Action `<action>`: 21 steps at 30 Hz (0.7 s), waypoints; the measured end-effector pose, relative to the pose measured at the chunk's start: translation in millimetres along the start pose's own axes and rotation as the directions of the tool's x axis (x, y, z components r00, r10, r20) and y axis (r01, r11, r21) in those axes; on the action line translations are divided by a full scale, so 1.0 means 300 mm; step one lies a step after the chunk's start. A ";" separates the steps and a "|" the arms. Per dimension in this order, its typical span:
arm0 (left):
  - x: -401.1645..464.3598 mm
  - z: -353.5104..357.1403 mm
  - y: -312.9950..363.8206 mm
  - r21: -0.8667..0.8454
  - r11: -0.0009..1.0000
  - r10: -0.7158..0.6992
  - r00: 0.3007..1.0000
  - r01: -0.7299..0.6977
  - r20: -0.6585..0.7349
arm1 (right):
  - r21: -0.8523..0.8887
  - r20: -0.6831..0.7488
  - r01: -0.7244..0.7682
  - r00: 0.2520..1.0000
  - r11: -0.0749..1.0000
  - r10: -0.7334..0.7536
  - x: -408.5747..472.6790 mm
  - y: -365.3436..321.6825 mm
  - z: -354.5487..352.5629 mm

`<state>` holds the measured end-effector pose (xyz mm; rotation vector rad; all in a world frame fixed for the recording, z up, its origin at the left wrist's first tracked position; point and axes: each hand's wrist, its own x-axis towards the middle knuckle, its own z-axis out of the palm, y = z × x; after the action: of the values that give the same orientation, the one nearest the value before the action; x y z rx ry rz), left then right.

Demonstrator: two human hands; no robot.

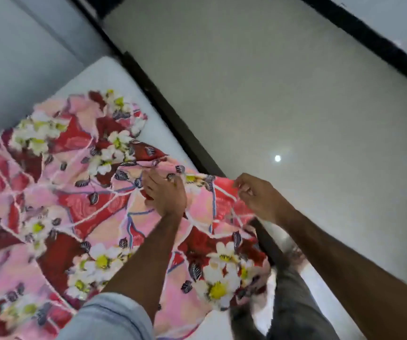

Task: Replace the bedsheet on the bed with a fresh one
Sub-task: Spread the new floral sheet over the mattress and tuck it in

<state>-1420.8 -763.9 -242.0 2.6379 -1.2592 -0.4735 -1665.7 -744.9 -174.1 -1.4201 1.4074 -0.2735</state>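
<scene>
Left hand point(164, 192) grips a bunched fold of the floral bedsheet point(57, 200), right hand point(254, 196) pinches its edge out past the bed side. Sheet lies crumpled across the white mattress point(114, 77), corner still bare. Dark bed frame point(173, 114) alongside, glossy floor point(283, 94) beyond

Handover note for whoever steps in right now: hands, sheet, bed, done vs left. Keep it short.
Left hand grips a bunch of the floral sheet near its edge.
Right hand pinches the same edge further out, past the bed's side.
The sheet lies crumpled over part of the mattress; the far corner is bare white.
Done: sheet is on the bed.
Left: spread it flat, cover the bare corner, tuck the edges.
</scene>
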 end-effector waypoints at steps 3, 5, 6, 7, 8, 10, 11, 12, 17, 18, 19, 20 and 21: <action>0.026 0.055 -0.026 -0.073 0.997 -0.012 0.991 0.002 -0.133 | -0.097 0.136 0.107 0.986 0.989 -0.094 0.230 -0.124 -0.039; 0.023 0.095 -0.046 -0.094 0.996 -0.015 0.984 -0.002 -0.179 | -0.164 0.234 0.196 0.960 0.967 -0.155 0.412 -0.215 -0.034; 0.020 0.108 -0.050 -0.112 0.994 -0.009 0.983 -0.012 -0.184 | -0.177 0.261 0.224 0.949 0.958 -0.174 0.492 -0.247 -0.021; 0.023 0.124 -0.057 -0.148 0.989 -0.038 0.978 0.007 -0.206 | -0.185 0.316 0.251 0.931 0.950 -0.184 0.585 -0.287 -0.002; 0.030 0.133 -0.063 -0.182 0.983 -0.062 0.971 0.020 -0.229 | -0.194 0.364 0.268 0.913 0.944 -0.185 0.670 -0.317 0.028; 0.033 0.146 -0.059 -0.195 0.979 -0.108 0.959 0.057 -0.262 | -0.211 0.459 0.320 0.866 0.924 -0.195 0.807 -0.391 0.082; 0.034 0.150 -0.058 -0.177 0.983 -0.097 0.958 0.049 -0.272 | -0.207 0.469 0.330 0.860 0.921 -0.203 0.856 -0.421 0.094; 0.045 0.159 -0.052 -0.162 0.986 -0.088 0.958 0.045 -0.272 | -0.208 0.481 0.343 0.852 0.916 -0.210 0.916 -0.449 0.093; 0.069 0.157 -0.046 -0.101 0.993 -0.091 0.953 0.065 -0.287 | -0.269 0.512 0.376 0.836 0.887 -0.199 1.119 -0.581 0.115; 0.070 0.157 -0.050 -0.101 0.993 -0.091 0.951 0.064 -0.296 | -0.262 0.498 0.333 0.851 0.906 -0.169 1.150 -0.600 0.140; 0.073 0.158 -0.052 -0.096 0.993 -0.089 0.949 0.062 -0.302 | -0.249 0.480 0.280 0.867 0.927 -0.133 1.179 -0.623 0.167; 0.072 0.157 -0.051 -0.082 0.995 -0.085 0.949 0.063 -0.305 | -0.255 0.446 0.244 0.888 0.936 -0.110 1.211 -0.638 0.195; 0.072 0.153 -0.044 -0.062 0.996 -0.080 0.951 0.064 -0.298 | -0.277 0.409 0.242 0.905 0.930 -0.114 1.234 -0.651 0.216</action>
<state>-1415.0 -773.5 -293.2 2.5941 -1.0459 -0.1050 -1400.1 -1069.7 -232.3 -1.7664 1.0226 0.1283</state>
